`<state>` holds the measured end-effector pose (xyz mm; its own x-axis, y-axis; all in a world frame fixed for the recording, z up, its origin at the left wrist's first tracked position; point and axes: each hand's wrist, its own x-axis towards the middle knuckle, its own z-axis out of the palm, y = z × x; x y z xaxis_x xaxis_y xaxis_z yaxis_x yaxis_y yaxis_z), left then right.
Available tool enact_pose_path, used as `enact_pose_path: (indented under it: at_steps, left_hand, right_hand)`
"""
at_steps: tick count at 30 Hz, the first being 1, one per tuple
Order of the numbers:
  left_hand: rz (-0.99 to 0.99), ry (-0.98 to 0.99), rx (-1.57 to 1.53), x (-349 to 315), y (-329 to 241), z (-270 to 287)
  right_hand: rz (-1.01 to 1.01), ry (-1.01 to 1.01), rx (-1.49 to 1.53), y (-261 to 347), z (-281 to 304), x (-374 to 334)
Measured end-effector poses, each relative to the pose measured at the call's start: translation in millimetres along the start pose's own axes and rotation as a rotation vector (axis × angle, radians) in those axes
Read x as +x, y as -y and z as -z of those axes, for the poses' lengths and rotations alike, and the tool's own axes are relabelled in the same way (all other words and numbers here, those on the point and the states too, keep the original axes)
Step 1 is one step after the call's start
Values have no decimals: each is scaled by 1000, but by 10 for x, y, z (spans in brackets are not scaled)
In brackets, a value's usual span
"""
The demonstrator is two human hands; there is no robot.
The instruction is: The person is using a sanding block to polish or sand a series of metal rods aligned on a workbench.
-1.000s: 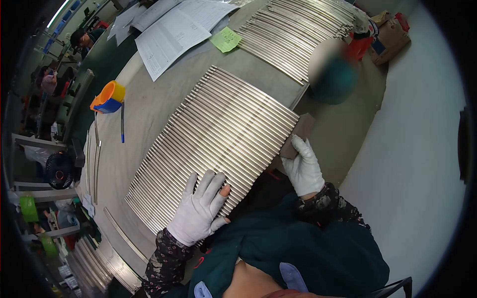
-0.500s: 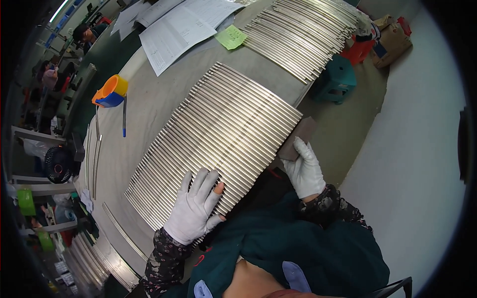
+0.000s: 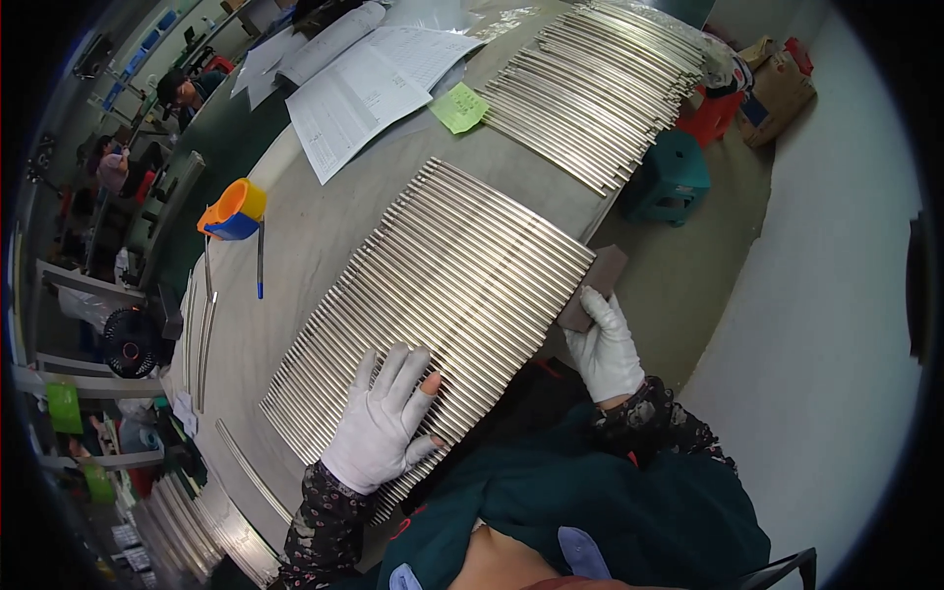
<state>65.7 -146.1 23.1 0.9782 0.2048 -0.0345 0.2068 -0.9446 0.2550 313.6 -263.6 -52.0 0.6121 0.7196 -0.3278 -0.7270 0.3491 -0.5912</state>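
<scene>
A broad row of thin, shiny metal rods lies side by side on the grey table. My left hand, in a white glove with bare thumb and fingertip showing, rests flat on the rods at their near part, fingers spread. My right hand, also gloved in white, grips a grey-brown rectangular block at the right edge of the row. The block's long side lies along the rod ends there; whether it touches them I cannot tell. My right fingers under the block are partly hidden.
A second batch of rods lies at the far right, beside a green sticky note and papers. An orange-and-blue tape dispenser and a pen are on the left. A teal stool stands beyond the table edge.
The whole view has shifted, so the table and rods sit slightly lower in the picture. My left hand stays on the rods, and my right hand keeps the block at their ends.
</scene>
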Motion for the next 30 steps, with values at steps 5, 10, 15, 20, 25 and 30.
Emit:
enact_pose_path:
  at_steps: [5,10,15,20,25,30]
  left_hand:
    - [-38,-41,58,310,184,122]
    - [-64,-50,119,922,444,124]
    - [-75,-107,89,1520,620,-78]
    - [-76,-117,170,1813,687,-200]
    - [-63,-94,159,1960,671,-187]
    - [-69,-212,147,2062,654,-203]
  right_hand:
    - [-46,-82,62,52,201,20]
    - [-55,-112,81,84,358,12]
    - [-88,-83,56,120,377,-1]
    - [-141,-64,63,165,479,3]
    - [-163,-60,71,163,492,46]
    - [-192,-83,35,177,421,52]
